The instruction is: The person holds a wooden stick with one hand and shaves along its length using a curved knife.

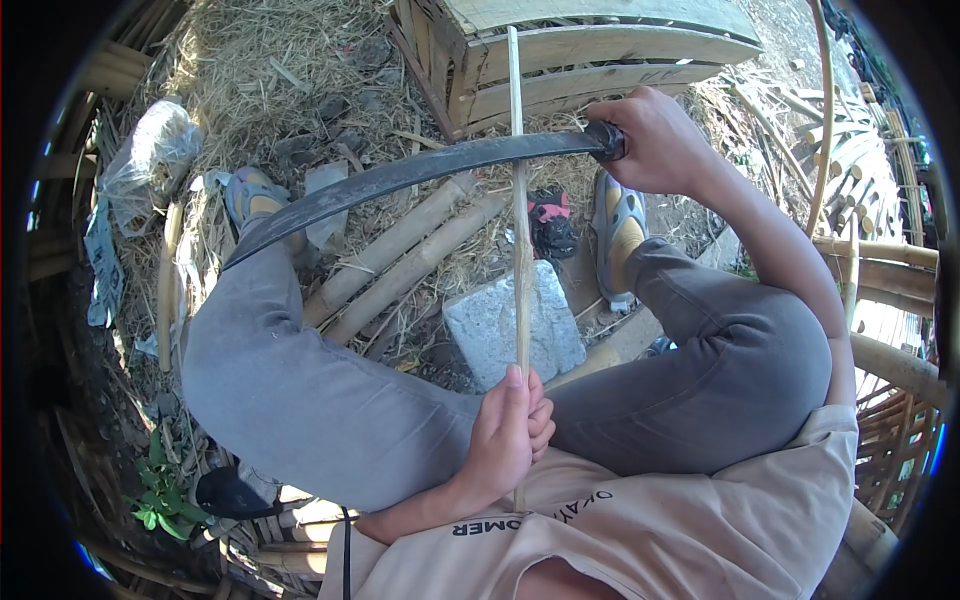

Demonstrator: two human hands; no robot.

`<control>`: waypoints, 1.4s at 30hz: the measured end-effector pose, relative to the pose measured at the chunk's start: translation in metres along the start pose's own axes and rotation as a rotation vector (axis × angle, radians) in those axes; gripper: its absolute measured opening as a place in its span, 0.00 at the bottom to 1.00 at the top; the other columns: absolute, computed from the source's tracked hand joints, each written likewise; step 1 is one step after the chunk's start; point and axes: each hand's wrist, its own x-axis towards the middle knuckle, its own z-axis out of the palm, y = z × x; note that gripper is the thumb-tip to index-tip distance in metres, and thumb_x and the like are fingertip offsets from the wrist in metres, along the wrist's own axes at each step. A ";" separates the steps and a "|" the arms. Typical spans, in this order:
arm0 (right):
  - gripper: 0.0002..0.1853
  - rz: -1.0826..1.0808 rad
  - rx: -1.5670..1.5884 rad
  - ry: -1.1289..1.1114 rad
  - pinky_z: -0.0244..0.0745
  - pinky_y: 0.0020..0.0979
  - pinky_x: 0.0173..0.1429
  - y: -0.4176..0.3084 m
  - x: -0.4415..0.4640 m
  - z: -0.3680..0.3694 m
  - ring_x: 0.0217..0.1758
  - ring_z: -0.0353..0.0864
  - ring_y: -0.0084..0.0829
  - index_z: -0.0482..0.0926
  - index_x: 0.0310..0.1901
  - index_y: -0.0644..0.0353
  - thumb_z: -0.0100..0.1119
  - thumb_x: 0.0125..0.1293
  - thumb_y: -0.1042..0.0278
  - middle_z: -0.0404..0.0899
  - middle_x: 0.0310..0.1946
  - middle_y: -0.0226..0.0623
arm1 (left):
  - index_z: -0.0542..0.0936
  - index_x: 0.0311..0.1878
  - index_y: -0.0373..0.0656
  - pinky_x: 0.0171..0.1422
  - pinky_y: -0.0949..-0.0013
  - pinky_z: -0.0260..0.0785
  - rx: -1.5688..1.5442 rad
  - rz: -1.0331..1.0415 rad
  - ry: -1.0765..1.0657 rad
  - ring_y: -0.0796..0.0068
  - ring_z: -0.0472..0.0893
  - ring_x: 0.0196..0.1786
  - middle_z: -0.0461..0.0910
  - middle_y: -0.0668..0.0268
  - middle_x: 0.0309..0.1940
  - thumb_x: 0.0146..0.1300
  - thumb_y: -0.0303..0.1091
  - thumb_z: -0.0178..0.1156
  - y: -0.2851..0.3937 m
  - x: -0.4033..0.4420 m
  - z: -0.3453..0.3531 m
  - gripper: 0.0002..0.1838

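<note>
My left hand (510, 430) is closed around the lower part of a long, thin bamboo strip (522, 270), thumb pointing up along it. The strip runs from near my shirt away toward the wooden crate. My right hand (655, 140) grips the dark handle of a machete (400, 172). Its long curved blade reaches left, with the tip near my left knee. The blade crosses over the upper part of the strip; whether it touches cannot be told. Beneath the strip, a pale stone block (510, 325) sits on the ground between my legs.
A slatted wooden crate (610, 60) stands ahead. Bamboo poles (420, 255) lie beside the block, near a black and red cloth-like item (550, 222). Dry straw (270, 80) covers the ground. A clear plastic bag (155, 160) is at left, cut bamboo (865, 180) at right.
</note>
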 end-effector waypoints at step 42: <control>0.14 0.195 0.017 0.137 0.79 0.48 0.45 0.055 0.038 0.025 0.35 0.84 0.57 0.85 0.36 0.72 0.59 0.46 0.75 0.80 0.25 0.59 | 0.59 0.32 0.53 0.19 0.78 0.36 -0.049 -0.006 0.020 0.90 0.46 0.18 0.50 0.80 0.17 0.81 0.65 0.33 0.002 0.003 0.004 0.27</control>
